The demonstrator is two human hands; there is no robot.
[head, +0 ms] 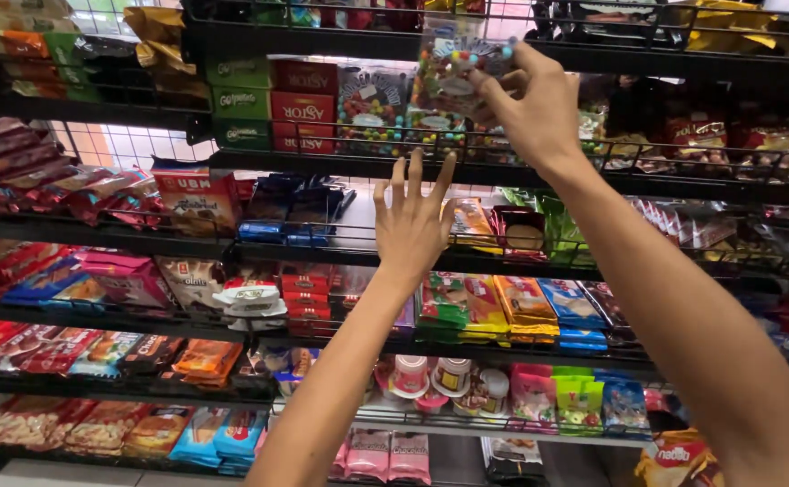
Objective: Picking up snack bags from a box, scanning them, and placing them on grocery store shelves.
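Shop display: black wire shelving [539, 185] in several stacked tiers, each packed with bright snack packets [521, 307] and red and green boxes [273, 104] (wire-grid backing). Pale daylight shows through the grid [133, 144] at upper left. Grey floor [61, 473] below.

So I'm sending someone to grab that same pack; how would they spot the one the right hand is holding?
Start at the black wire shelves of snacks and go to the second row from the top. The right hand holds a clear packet of multicoloured round candies above a row of matching packs. Unlike the red and green boxes to the left, it is see-through.
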